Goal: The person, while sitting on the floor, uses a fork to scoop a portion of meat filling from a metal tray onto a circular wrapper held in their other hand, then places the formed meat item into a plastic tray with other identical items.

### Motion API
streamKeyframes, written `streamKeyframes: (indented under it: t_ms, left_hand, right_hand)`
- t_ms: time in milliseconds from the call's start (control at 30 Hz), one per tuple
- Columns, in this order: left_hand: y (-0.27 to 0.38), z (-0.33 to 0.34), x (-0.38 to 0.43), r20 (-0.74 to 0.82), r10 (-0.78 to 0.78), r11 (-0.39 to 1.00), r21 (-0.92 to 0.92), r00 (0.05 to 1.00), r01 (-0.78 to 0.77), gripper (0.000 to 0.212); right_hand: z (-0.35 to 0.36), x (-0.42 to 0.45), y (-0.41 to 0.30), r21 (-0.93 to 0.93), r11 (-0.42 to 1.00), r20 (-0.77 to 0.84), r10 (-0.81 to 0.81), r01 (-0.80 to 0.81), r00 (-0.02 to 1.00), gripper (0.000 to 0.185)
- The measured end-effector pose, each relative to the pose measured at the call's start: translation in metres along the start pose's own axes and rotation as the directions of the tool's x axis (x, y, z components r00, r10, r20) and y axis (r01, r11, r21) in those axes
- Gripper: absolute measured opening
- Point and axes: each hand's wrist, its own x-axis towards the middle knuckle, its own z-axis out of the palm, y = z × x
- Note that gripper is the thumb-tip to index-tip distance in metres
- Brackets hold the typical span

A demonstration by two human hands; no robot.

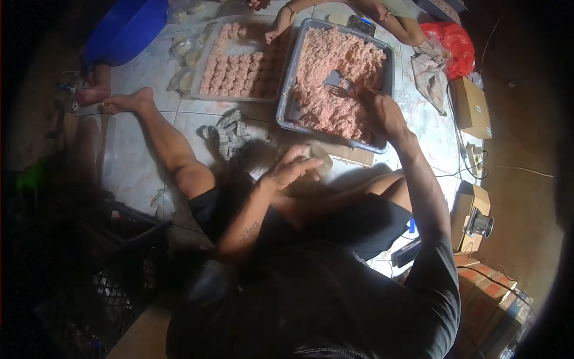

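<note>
My right hand (381,112) reaches into a grey plastic tub (391,67) of pink minced meat filling (329,51). It grips a small utensil with a flat grey blade (332,77), which lies over the filling. A dark fork-like shape shows beside the blade; I cannot tell whether it is tines or a shadow. In front of the tub my left hand (293,168) holds a thin, pale round wrapper (322,159), blurred. Left of the tub, a clear plastic tray (196,85) carries rows of small meat-topped pieces (237,74).
Another person's hand (280,27) hovers over the tray. A checked cloth (233,132) lies on the tiles, left of my left hand. A blue basin (125,31) stands at upper left. At right are a red plastic bag (457,49), cardboard boxes (473,107), cables and a power strip (474,159).
</note>
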Motion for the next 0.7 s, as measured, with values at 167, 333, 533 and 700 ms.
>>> streamKeyframes:
  t_ms: [167,333,533,700]
  left_hand:
    - [-0.032,-0.005,0.028,-0.373,0.062,0.986,0.167,0.926,0.002,0.073]
    - [-0.02,-0.018,0.042,-0.383,0.543,0.788,0.539,0.748,-0.296,0.047]
    - [-0.023,-0.022,0.046,-0.422,0.525,0.703,0.705,0.739,-0.097,0.054]
    - [-0.019,-0.012,0.046,-0.457,0.544,0.706,0.703,0.704,-0.09,0.052]
  right_hand:
    - [0.058,0.063,0.039,-0.524,0.81,-0.013,-0.319,0.265,0.948,0.017]
    - [0.093,0.086,0.021,-0.714,0.57,0.179,-0.414,0.407,0.893,0.01]
    - [0.091,0.075,0.01,-0.559,0.544,0.325,-0.551,0.626,0.768,0.004]
    - [0.059,0.044,-0.024,-0.409,0.681,0.442,-0.434,0.607,0.785,0.005]
